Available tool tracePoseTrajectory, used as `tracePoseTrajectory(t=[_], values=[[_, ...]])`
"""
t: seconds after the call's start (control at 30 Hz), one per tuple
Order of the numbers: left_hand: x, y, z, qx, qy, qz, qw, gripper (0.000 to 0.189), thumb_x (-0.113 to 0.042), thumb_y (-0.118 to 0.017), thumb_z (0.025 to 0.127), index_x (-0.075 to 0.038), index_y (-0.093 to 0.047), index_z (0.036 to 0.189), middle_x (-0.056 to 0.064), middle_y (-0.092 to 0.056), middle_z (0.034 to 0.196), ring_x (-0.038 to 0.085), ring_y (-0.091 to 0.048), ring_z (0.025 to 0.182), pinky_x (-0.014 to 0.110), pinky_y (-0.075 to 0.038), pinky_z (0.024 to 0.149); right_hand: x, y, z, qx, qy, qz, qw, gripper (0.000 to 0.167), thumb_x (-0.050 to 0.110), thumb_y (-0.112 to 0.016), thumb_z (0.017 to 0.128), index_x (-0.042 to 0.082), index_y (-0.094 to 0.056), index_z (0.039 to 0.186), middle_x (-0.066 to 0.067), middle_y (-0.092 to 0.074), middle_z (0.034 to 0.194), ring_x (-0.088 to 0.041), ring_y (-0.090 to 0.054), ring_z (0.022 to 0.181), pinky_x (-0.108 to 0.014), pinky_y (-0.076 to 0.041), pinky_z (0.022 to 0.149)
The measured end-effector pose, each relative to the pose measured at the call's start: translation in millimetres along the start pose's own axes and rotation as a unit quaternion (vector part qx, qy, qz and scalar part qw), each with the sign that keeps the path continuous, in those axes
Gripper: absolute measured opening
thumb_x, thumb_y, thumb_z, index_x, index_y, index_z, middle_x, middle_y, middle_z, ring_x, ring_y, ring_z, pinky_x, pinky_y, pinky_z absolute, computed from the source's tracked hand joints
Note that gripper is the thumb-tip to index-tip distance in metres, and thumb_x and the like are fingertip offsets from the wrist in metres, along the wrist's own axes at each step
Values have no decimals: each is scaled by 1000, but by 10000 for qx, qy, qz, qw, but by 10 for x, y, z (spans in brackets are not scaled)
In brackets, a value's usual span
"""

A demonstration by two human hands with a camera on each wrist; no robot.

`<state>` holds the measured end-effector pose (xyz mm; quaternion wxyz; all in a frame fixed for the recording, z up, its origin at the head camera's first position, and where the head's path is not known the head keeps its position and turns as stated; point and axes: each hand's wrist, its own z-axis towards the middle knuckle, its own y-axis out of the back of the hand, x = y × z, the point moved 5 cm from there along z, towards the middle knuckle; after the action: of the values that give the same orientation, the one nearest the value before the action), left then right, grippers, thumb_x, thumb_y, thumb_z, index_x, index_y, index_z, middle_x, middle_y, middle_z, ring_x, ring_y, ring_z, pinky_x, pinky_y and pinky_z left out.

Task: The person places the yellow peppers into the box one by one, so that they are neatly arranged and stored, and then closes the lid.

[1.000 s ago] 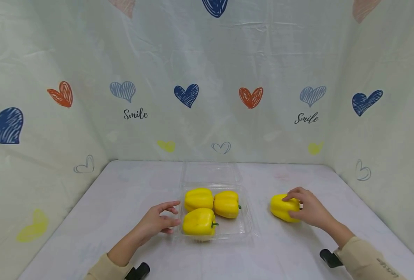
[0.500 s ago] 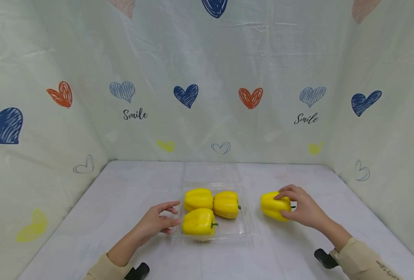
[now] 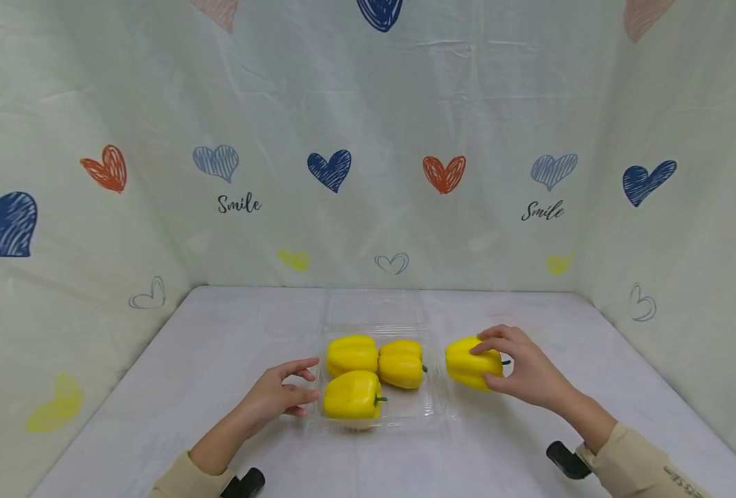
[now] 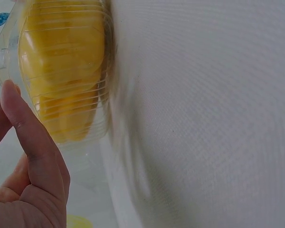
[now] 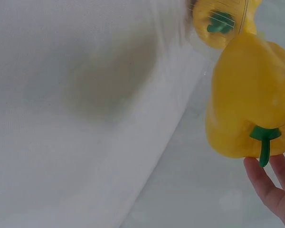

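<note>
My right hand [image 3: 530, 370] grips a yellow bell pepper [image 3: 467, 363] just right of the clear plastic clamshell box [image 3: 414, 411]. In the right wrist view this bell pepper [image 5: 251, 95] hangs above the table, its green stem toward the hand. Three more yellow bell peppers lie in the box: one back left [image 3: 351, 354], one back right [image 3: 400, 364], one front left [image 3: 351, 395]. At the box's left side, my left hand [image 3: 274, 394] holds its fingers spread, the thumb and forefinger tips at the rim. The left wrist view shows the thumb [image 4: 19, 107] touching the rim.
The box's transparent lid [image 3: 374, 308] lies folded back behind it. A white table [image 3: 250, 318] carries everything, with a heart-printed curtain [image 3: 393, 228] along its back and sides. The box's front right part shows bare plastic.
My right hand has lifted the bell pepper and carried it left, close to the box's right edge. The left hand has stayed at the box's left side.
</note>
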<state>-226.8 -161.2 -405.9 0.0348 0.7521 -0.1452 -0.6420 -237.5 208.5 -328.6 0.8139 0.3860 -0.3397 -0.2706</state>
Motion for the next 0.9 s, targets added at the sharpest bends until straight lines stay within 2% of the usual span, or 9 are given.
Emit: tracePoseTrajectory(t=[0.13, 0.33, 0.63, 0.9], values=[[-1, -4, 4, 2, 21, -10, 10000, 63, -13, -75, 78, -8, -48, 135, 10, -49, 109, 18, -52, 64, 33, -55, 65, 41, -9, 7, -7, 45, 25, 10000, 34, 1, -78, 64, 14, -69, 94, -4, -57, 110, -24, -50, 102, -44, -50, 80], [9, -14, 15, -32, 62, -26, 10000, 64, -13, -76, 77, -8, -49, 135, 10, -50, 109, 19, -51, 63, 33, -55, 65, 153, -50, 22, -29, 320, 214, 9993, 36, 1, -78, 65, 17, -68, 95, -2, -56, 111, -22, -49, 102, -35, -51, 77], [0, 1, 0, 25, 49, -13, 10000, 63, -12, -75, 79, -7, -48, 135, 11, -49, 110, 19, -53, 65, 33, -55, 65, 362, -151, 66, -49, 692, 583, 9959, 38, 4, -79, 66, 20, -67, 98, 0, -56, 114, -17, -48, 103, -32, -51, 79], [14, -6, 33, 24, 95, 25, 9999, 63, -12, -74, 79, -7, -48, 136, 11, -49, 110, 19, -54, 66, 32, -55, 65, 543, -295, 80, 32, 926, 968, 9910, 38, 6, -79, 68, 22, -67, 99, 1, -55, 115, -18, -49, 106, -34, -50, 82]])
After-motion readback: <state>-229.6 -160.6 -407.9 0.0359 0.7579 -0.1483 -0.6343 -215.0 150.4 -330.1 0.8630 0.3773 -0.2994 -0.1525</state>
